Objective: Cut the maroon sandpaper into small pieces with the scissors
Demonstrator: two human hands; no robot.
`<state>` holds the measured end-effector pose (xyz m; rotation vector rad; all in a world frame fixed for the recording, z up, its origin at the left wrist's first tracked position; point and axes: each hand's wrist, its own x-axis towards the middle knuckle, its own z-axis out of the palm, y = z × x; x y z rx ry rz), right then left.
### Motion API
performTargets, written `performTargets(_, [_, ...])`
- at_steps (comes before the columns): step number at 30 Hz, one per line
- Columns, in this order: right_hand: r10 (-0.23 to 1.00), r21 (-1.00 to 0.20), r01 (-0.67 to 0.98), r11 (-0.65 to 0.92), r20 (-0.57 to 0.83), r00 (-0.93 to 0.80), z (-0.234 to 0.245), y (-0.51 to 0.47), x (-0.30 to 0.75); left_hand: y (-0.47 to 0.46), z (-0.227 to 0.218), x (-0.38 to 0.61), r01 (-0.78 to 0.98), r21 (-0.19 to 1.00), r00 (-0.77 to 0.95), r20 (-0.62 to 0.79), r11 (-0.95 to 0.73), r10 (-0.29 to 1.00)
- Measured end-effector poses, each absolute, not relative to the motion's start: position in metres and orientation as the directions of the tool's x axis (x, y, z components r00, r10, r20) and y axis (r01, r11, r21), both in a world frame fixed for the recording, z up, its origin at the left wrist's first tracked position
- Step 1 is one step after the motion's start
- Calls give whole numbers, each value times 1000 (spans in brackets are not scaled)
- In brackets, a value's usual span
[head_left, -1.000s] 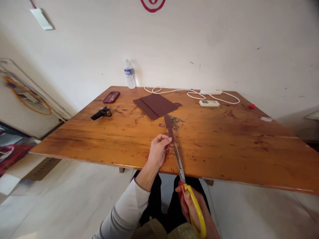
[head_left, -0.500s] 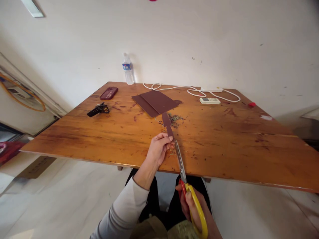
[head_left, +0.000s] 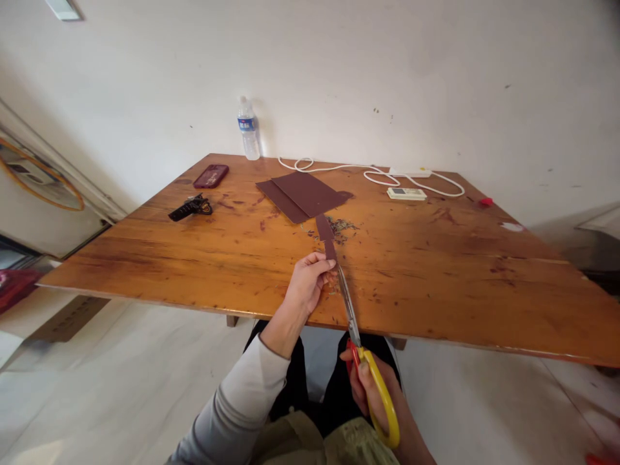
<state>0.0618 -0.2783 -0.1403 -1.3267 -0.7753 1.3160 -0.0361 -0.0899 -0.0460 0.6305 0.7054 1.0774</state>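
Note:
Between the thumb and fingers of my left hand (head_left: 308, 284) is a narrow strip of dark maroon card (head_left: 330, 250), pinched at its near end. My right hand (head_left: 375, 391) is wrapped round the scissors (head_left: 349, 313), which have one yellow and one red handle. The scissor blades point up and away, look nearly closed, and their tips are beside my left fingertips at the strip. Beyond the strip, another maroon piece (head_left: 325, 228) lies by a heap of small clippings (head_left: 343, 227). Larger maroon sheets (head_left: 305, 197) overlap farther back.
On the wooden table (head_left: 460, 290) are a phone (head_left: 211, 175) and a black strap-like item (head_left: 190, 207) at left. A water bottle (head_left: 248, 132) stands by the wall. A white cable (head_left: 339, 166), a remote control (head_left: 406, 194) and a red scrap (head_left: 485, 202) lie at the back right.
The view has tilted slightly, so the table sits a little higher in the picture. Both hands keep their holds, and the scissors stay at the strip with hardly any visible movement.

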Motion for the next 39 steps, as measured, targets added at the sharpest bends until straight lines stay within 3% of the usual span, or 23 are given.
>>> performTargets(13, [949,-962,-96,-254,-267,168,-127,-272,90,-90,-46,-38,-539,757,337,-208,369,918])
performTargets(21, [961,-963,-41,-265,-268,65,-124,-270,105,-92,-44,-38,-544,757,332,-203,363,921])
performTargets(31, [965,-962,-82,-261,-262,2,-125,-269,107,-92,-46,-39,-545,758,330,-200,359,923])
performTargets(39, [955,-958,-98,-270,-279,98,-116,-270,103,-93,-46,-38,-531,776,308,-196,339,931])
